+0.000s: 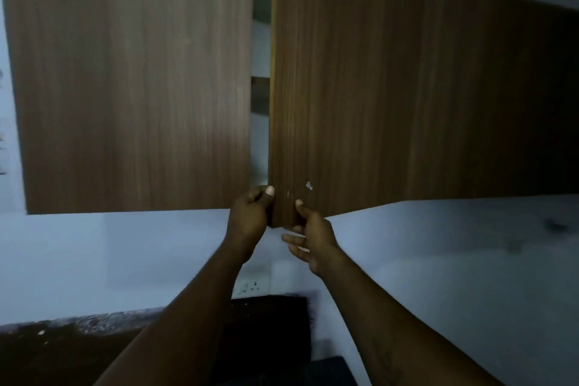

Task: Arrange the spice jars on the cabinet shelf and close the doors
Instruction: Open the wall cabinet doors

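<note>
Wall cabinet (485, 88), two wood-grain doors. Left door (131, 78) looks flush or nearly so. Right door (344, 88) is ajar, its inner edge swung out toward the person. The narrow gap (260, 41) between the doors shows pale and dark bands inside, probably shelves. It is too blurred to make out any spice jars, so I cannot tell what the cabinet holds.

Both hands are at the right door's lower inner corner. Left hand (249, 216) grips the door's inner edge, fingers curled round it and thumb tip up on the edge. Right hand (313, 235) pinches the bottom edge just beside it, with the thumb pressed on the front face and one finger tucked under. Its other fingers (289, 239) hang loosely spread below the door, touching nothing.

Below are a pale wall (438, 260), a wall socket (252, 285) and a dark tabletop (62, 345).
</note>
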Demonstrator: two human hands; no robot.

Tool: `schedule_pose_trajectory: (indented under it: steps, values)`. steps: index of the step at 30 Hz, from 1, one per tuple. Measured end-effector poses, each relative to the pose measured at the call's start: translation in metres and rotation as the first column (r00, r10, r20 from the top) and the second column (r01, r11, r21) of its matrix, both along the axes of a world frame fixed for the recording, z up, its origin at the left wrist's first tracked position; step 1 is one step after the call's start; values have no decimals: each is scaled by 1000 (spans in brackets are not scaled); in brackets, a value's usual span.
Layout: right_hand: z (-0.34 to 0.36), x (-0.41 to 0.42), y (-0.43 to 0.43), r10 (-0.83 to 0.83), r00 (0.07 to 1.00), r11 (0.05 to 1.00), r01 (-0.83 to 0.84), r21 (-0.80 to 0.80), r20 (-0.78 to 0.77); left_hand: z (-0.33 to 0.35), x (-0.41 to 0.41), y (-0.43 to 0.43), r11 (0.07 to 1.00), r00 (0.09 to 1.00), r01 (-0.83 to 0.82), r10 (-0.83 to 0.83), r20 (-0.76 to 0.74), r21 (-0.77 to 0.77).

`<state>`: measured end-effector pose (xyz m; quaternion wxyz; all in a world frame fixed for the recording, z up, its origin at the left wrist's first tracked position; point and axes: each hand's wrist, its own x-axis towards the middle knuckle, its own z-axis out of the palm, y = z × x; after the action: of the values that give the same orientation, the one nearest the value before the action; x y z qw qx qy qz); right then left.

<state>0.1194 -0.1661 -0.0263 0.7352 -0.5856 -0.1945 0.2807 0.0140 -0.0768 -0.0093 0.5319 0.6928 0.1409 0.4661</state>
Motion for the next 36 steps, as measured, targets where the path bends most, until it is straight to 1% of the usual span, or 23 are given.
schedule_pose_trajectory:
  steps: [1,2,3,4,5,6,8,10,11,13,15,17,18,20,24,27,29,31,34,36]
  values:
    - [0,-3,-13,-102,977,985,125,-115,187,0,-2,-8,999,999,31,-31,17,-15]
    - [-1,-5,-25,-205,887,928,310,-205,414,-3,-3,-13,998,998,60,-59,26,-27]
    - [-1,-11,-41,-296,737,843,500,-196,608,-5,-5,-21,993,993,110,-109,35,-39]
    - [1,-19,-55,-365,595,782,613,-111,717,-5,-10,-29,985,986,161,-159,40,-54]
    - [6,-27,-66,-419,490,761,649,0,764,-7,-14,-34,976,978,206,-203,50,-74]
    - [11,-35,-81,-451,415,754,650,89,790,-9,-16,-43,965,969,246,-243,50,-87]
    - [25,-42,-102,-461,287,760,616,207,840,-9,-15,-64,963,965,263,-261,39,-61]
    - [41,-48,-131,-402,81,730,630,266,912,-9,-11,-96,950,950,312,-311,39,-32]
    - [49,-49,-143,-365,3,716,640,278,931,-9,-9,-111,947,946,322,-321,42,-8]
    - [59,-50,-173,-291,-101,663,696,277,951,-12,-3,-142,948,949,312,-315,32,70]
    - [63,-47,-202,-234,-153,586,766,265,960,-13,7,-169,942,957,286,-288,-11,178]
    - [64,-45,-226,-196,-186,515,816,263,963,-13,18,-194,918,967,255,-242,-80,302]
    - [64,-43,-239,-189,-188,487,834,258,964,-12,25,-207,901,972,234,-208,-107,365]
    - [66,-40,-261,-194,-159,453,860,233,968,-10,36,-232,868,982,185,-142,-128,460]
    - [71,-24,-299,-150,-134,422,887,186,979,-4,56,-273,823,992,128,-111,-65,553]
    - [71,-7,-320,-80,-180,379,904,197,980,0,79,-292,796,994,97,-105,-21,598]
    - [69,7,-334,17,-218,321,925,201,976,1,100,-299,739,991,128,-118,-61,661]
    - [68,21,-347,123,-244,272,940,204,962,-1,119,-303,651,982,188,-122,-143,735]
    - [68,41,-365,254,-252,210,957,201,934,-3,145,-308,536,960,278,-125,-251,797]
    - [67,53,-378,345,-246,159,966,202,906,-6,161,-312,502,939,335,-110,-325,798]
